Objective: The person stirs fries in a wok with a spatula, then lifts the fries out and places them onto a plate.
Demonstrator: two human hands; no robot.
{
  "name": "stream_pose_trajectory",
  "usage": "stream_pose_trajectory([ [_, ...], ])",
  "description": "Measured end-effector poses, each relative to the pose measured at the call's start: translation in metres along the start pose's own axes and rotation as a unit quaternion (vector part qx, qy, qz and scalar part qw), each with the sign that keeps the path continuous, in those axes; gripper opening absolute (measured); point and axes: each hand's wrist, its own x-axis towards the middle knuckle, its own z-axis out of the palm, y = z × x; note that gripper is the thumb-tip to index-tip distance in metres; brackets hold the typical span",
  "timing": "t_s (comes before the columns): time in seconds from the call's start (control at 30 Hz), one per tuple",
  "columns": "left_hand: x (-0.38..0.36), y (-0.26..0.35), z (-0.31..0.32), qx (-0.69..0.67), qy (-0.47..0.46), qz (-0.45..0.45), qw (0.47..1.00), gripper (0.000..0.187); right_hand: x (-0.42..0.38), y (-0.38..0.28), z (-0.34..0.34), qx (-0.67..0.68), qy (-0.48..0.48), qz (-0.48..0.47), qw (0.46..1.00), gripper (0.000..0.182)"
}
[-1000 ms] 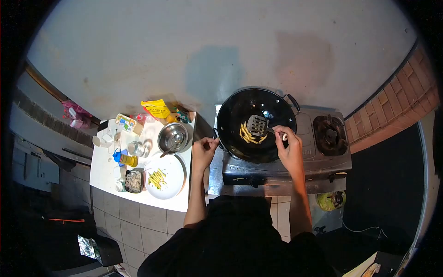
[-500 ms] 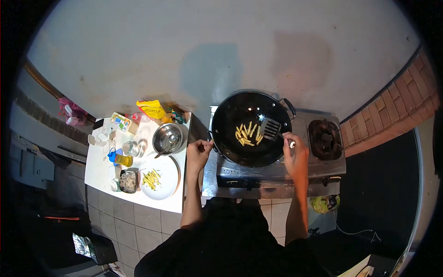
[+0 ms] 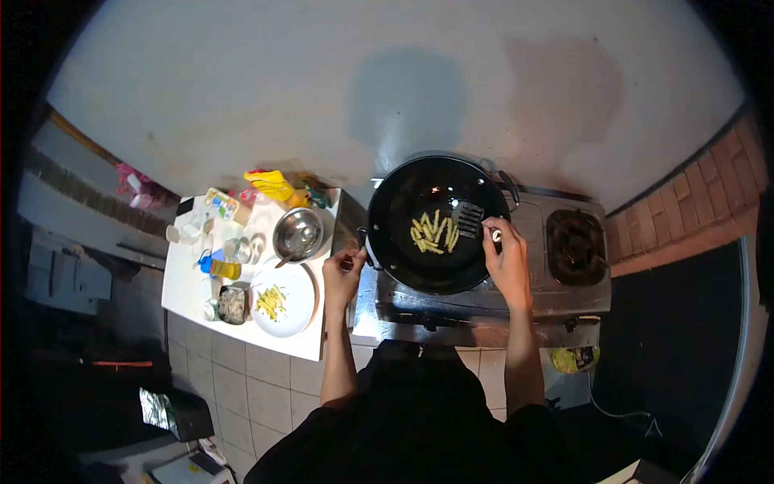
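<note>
A black wok (image 3: 427,270) sits on the left side of the stove, with several yellow-green strips (image 3: 434,232) lying at its centre. My right hand (image 3: 506,254) is closed on the handle of a slotted spatula (image 3: 468,219), whose dark head rests in the wok to the right of the strips. At the wok's left edge, my left hand (image 3: 344,270) has its fingers closed on the wok's side handle (image 3: 363,238). Most of the spatula's handle is hidden by my right hand.
Left of the stove, a white table (image 3: 181,282) bears a steel bowl (image 3: 298,235), a white plate (image 3: 302,310) with more strips, a yellow bottle (image 3: 226,269) and a yellow packet (image 3: 270,185). An unused burner (image 3: 576,247) is at the right.
My right hand and the spatula have shifted slightly left and up in the view. The spatula's head has turned a little. My left hand stays at the wok's handle.
</note>
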Motion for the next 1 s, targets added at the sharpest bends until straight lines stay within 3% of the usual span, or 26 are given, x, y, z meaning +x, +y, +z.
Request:
stream_pose_trajectory([
  [0.13,-0.006,0.004,0.000,0.029,0.040,0.019,0.999,0.026,0.004,0.007,0.007,0.021,-0.009,-0.017,1.000,0.012],
  [0.3,-0.018,0.011,-0.004,0.046,0.065,-0.019,0.997,0.029,0.005,0.004,-0.008,-0.003,-0.004,-0.055,0.998,0.014],
  [0.37,-0.021,0.017,-0.005,0.040,0.048,-0.057,0.996,0.029,0.005,0.001,-0.017,0.005,-0.009,-0.053,0.999,0.014],
  [1.0,-0.033,0.014,0.009,0.019,0.056,-0.041,0.997,0.036,-0.007,-0.004,-0.014,0.012,-0.013,-0.057,0.998,0.010],
])
